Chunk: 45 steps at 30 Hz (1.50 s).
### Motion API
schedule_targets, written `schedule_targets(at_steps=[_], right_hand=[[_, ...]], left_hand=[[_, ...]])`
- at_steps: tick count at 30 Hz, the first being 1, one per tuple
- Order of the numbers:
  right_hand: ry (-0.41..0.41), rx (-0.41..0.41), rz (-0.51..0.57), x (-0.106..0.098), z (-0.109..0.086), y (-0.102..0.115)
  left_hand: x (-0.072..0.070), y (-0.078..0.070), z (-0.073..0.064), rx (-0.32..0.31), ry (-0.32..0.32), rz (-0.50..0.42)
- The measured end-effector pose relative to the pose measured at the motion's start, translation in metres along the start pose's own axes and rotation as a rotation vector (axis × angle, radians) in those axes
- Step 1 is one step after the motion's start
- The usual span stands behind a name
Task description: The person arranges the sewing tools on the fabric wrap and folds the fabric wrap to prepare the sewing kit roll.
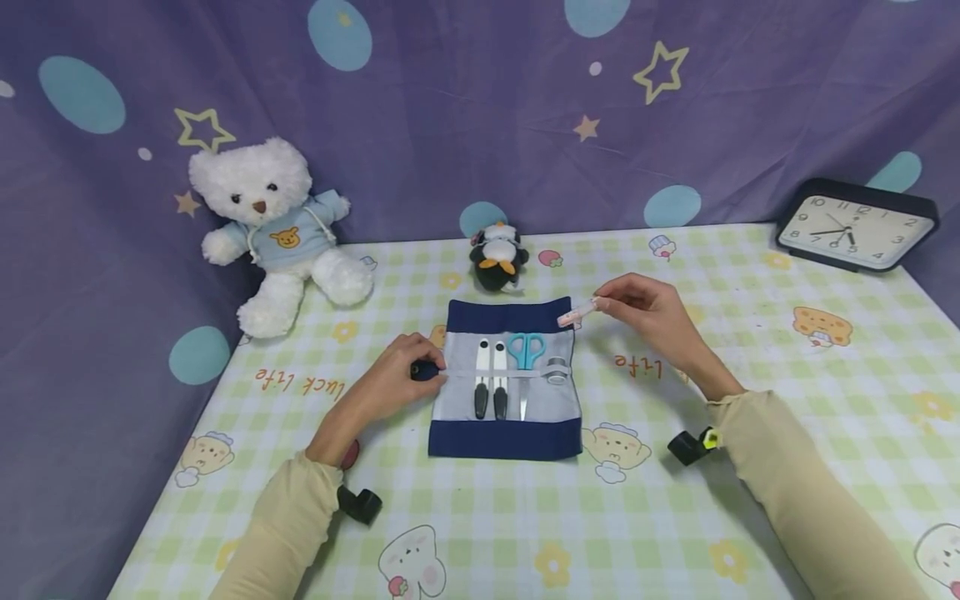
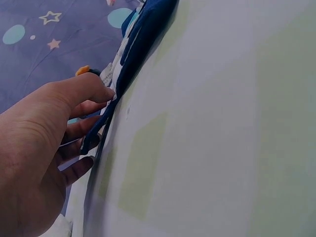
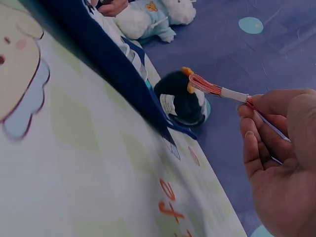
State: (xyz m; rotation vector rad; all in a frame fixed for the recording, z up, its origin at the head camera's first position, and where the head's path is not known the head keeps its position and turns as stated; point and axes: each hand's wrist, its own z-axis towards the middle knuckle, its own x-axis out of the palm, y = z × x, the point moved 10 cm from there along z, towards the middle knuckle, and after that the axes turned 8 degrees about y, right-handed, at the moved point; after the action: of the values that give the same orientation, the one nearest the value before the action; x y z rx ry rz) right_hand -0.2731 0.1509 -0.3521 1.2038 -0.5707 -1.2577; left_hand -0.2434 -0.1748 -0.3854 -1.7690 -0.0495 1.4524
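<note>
My right fingers (image 3: 276, 101) pinch a still-unstrapped pink thread bundle (image 3: 233, 95); left fingers (image 2: 94, 91) pinch the navy-grey fabric pouch (image 1: 510, 440), teal-handled scissors (image 1: 527, 360) already in.

thread-bundle (image 3: 219, 91) 1 | organizer (image 1: 504, 440) 1 | white tools (image 1: 482, 367) 2 | scissors (image 1: 527, 360) 1 | plushies (image 1: 288, 246) 2

Cloth pouch (image 1: 505, 439), matt; scissor handles (image 1: 527, 357), smooth plastic

homelike setting: curtain (image 1: 465, 125), teddy bear (image 1: 288, 242)
</note>
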Motion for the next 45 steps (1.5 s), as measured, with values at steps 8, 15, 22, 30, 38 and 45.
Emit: schedule_targets(at_steps=[8, 15, 22, 30, 38, 45], right_hand=[[0.017, -0.015, 0.041, 0.019, 0.012, 0.0], [0.066, 0.014, 0.041, 0.043, 0.028, -0.001], [0.122, 0.027, 0.053, 0.067, 0.04, 0.002], [0.171, 0.049, 0.061, 0.088, 0.053, -0.002], [0.2, 0.038, 0.123, 0.106, 0.062, 0.003], [0.246, 0.045, 0.091, 0.124, 0.065, 0.002]], left_hand=[[0.0, -0.001, 0.0, 0.004, -0.002, 0.0], [0.0, -0.001, 0.0, -0.003, -0.002, 0.002], [0.0, 0.0, -0.001, 0.003, -0.006, 0.003], [0.0, -0.001, 0.0, 0.014, -0.013, 0.007], [0.0, -0.002, 0.001, 0.029, -0.014, 0.011], [0.0, -0.002, 0.001, 0.035, -0.012, 0.013]])
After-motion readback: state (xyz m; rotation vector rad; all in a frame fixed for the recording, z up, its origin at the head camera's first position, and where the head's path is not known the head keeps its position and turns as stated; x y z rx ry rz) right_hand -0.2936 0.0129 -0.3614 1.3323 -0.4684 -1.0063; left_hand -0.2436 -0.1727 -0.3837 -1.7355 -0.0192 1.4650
